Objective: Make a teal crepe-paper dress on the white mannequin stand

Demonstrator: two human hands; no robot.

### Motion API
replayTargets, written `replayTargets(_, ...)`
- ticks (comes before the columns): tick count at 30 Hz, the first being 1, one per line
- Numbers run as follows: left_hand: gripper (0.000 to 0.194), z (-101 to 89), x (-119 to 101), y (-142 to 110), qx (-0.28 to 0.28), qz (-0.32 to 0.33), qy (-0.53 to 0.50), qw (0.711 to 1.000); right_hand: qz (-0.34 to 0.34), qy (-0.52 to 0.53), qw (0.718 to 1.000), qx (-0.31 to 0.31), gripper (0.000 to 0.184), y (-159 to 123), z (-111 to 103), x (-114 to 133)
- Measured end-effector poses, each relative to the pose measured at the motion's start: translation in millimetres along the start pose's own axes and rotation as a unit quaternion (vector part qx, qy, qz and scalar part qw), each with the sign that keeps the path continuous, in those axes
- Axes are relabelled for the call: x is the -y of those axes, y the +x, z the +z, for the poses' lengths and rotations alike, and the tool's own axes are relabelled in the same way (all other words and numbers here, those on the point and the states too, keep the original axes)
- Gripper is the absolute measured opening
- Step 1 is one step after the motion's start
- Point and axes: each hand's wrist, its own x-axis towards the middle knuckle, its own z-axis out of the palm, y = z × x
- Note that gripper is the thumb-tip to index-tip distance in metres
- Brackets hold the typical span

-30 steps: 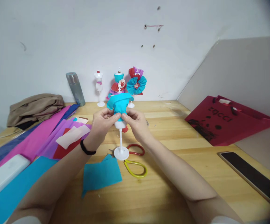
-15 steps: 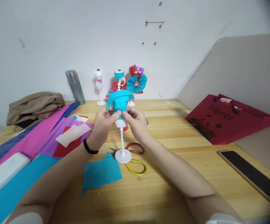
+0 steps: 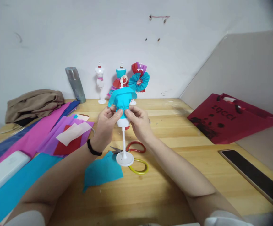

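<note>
Clearly, both hands have hold of the same thing: the left hand [image 3: 106, 125] and the right hand [image 3: 139, 121] grasp the blue cloth [image 3: 122, 99] at the waist of a small white dummy [image 3: 122, 123], thumbs in front and the other fingers curled around the sides. The cloth wraps the upper body, gathered where the thumbs press, its top edge flaring out like a brim. To do this well, I'd pinch evenly from both sides, smooth the folds toward the thumbs, and avoid tugging, since such thin stuff could slip or stretch. The dummy looks upright in front of the person; whether its round foot rests on anything is hard to tell. Just behind the foot lie scissors [image 3: 137, 142] with one red and one yellow handle, and beside them a blue scrap [image 3: 103, 172]. All this is on a pale wooden table [image 3: 169, 191]. Coloured sheets [image 3: 53, 135] overlap on the left, near a brown cloth [image 3: 35, 106] and a grey flask [image 3: 75, 86]. Farther back, three more dummies [image 3: 100, 82] stand before a white wall [image 3: 63, 37]; at the right are a red bag [image 3: 228, 122] and a phone [image 3: 251, 177].
</note>
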Motion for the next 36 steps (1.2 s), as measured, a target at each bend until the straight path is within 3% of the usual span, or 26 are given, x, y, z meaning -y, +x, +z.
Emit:
replayTargets(4, 0.044, -2.0, 2.9, 0.6, 0.005, -0.004, -0.005, 1.0, -0.008, -0.009, 1.0, 0.003, 0.032, 0.8, -2.7, -0.5)
replayTargets(9, 0.041, -3.6, 2.3, 1.4, 0.027, -0.017, 0.005, 0.999, 0.031, 0.011, 0.999, -0.023, 0.028, 2.4, -0.8, 0.5)
replayTargets(14, 0.036, -4.6, 1.2, 2.1, 0.047, -0.01, 0.007, 0.999, 0.029, 0.028, 0.999, -0.017, 0.034, 1.1, 1.0, 2.6)
replayTargets(23, 0.036, -7.0, 5.4, 0.4, 0.036, -0.021, 0.019, 0.999, 0.045, 0.05, 0.997, -0.023, 0.043, 4.7, 0.1, 3.5)
replayTargets(26, 0.041, -11.3, 12.5, 0.8, 0.024, -0.061, 0.023, 0.998, 0.032, 0.07, 0.997, -0.024, 0.047, 8.9, -2.3, 4.7)
replayTargets(28, 0.046, -14.5, 17.1, 1.8, 0.056, -0.129, 0.032, 0.99, 0.027, 0.087, 0.996, -0.014, 0.05, 11.5, -5.0, 4.2)
replayTargets(32, 0.058, -20.9, 19.6, 3.3, 0.197, -0.256, 0.037, 0.946, 0.039, 0.092, 0.995, 0.02, 0.055, 15.0, -12.3, 1.8)
replayTargets(36, 0.063, -24.4, 16.1, 2.8, 0.299, -0.295, 0.006, 0.908, 0.051, 0.074, 0.995, 0.047, 0.056, 15.7, -17.9, 1.9)
